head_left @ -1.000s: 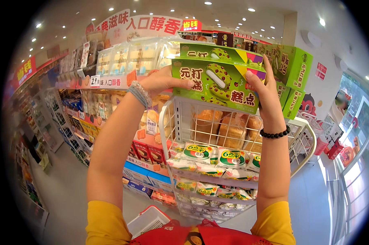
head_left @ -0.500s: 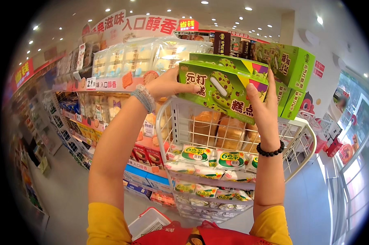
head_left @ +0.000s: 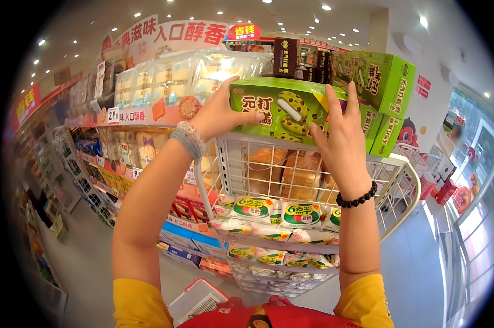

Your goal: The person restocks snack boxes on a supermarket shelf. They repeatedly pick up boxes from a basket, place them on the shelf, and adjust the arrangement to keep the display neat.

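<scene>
A green cookie box (head_left: 258, 112) rests on the top of the display rack, level with its edge. My left hand (head_left: 217, 112) grips its left end, thumb across the front and fingers round the side, partly hidden. Over the box's right part, my right hand (head_left: 342, 131) has its fingers spread, the fingertips at the upper edge and the thumb by the front. More green boxes of the same kind (head_left: 392, 87) are stacked just right of that hand. Behind stand dark brown boxes (head_left: 285, 56).
Clear packs of pale cakes (head_left: 173, 79) fill the shelf at left. Below my hands, the white wire rack (head_left: 405, 186) holds bread loaves (head_left: 301, 172) and wrapped white packs (head_left: 301, 214). A white basket with a red rim (head_left: 198, 300) sits on the floor near me.
The green box has gone from tilted to level against the shelf top, hiding the box behind it. My right hand's fingers have loosened from its right end and spread.
</scene>
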`<state>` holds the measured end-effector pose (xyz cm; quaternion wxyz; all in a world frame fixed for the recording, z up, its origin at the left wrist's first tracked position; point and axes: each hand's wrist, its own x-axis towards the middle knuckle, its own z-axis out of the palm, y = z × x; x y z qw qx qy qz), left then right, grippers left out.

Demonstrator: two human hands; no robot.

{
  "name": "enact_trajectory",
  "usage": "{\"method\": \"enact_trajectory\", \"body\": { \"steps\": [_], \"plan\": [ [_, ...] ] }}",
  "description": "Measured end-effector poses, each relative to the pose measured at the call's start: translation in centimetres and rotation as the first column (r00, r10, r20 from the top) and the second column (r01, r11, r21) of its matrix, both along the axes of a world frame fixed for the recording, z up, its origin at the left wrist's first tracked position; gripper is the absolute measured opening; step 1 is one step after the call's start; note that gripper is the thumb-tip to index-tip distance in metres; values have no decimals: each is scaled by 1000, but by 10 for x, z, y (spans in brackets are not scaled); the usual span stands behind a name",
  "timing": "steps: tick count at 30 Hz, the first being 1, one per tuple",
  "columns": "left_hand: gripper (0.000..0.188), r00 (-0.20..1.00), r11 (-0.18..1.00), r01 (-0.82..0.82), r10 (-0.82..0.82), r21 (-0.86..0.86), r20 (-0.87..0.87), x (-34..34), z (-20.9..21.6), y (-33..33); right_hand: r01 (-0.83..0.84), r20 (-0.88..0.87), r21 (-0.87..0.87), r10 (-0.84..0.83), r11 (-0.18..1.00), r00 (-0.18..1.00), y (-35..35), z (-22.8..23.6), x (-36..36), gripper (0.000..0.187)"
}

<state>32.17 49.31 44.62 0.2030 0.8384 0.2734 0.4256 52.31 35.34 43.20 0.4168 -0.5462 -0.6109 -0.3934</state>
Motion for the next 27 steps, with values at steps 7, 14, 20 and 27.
{"method": "enact_trajectory", "body": {
  "steps": [7,14,20,27],
  "plan": [
    [96,984,974,-164,172,155,-40,10,2,-9,305,216,-21,-294,952,931,2,12,-5,60],
    [90,951,947,-233,270,220,-153,7,12,-28,336,270,-132,-292,933,917,-5,15,1,75],
    [93,970,811,2,141,585,-199,14,42,-24,336,269,-138,-291,932,918,-8,15,-2,73],
    [106,726,923,122,167,364,-667,52,82,-19,197,276,-26,-182,980,944,4,-9,-4,60]
  ]
}}
